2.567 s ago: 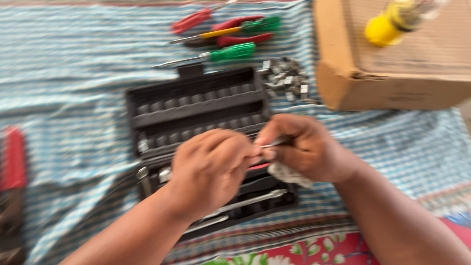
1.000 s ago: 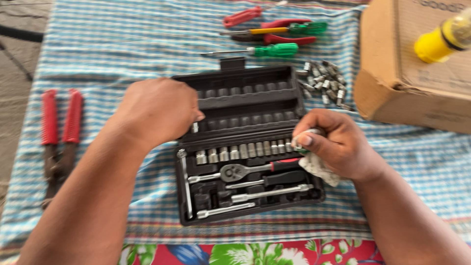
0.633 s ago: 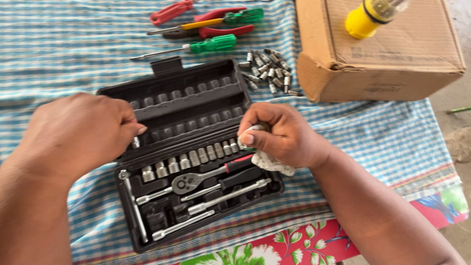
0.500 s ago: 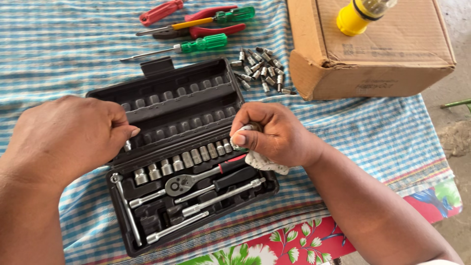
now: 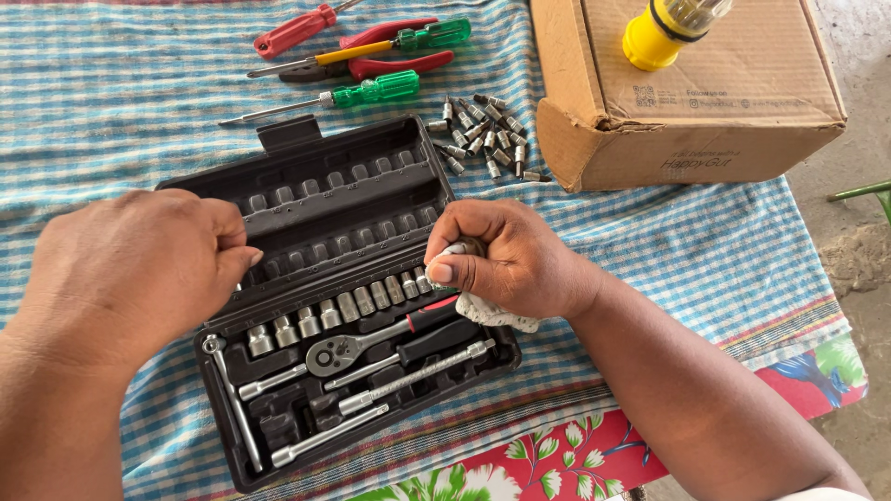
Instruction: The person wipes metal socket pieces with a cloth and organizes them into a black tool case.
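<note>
Black plastic socket-set case (image 5: pixel 306 199) lies open on the blue-and-white checked cloth (image 5: pixel 111 102) covering the bench. We hold our left hand (image 5: pixel 130 269) at the case's left edge, fingers curled together; what they pinch, we cannot tell. Our right hand (image 5: pixel 506 260) stays closed around a pale rag (image 5: pixel 497 314) at the right end of the chrome socket row (image 5: pixel 343 306). Since half a second ago, both hands have hardly shifted; we judge the wiping is paused. Loose metal bits (image 5: pixel 483 134) lie near the brown cardboard box (image 5: pixel 687 102).
</note>
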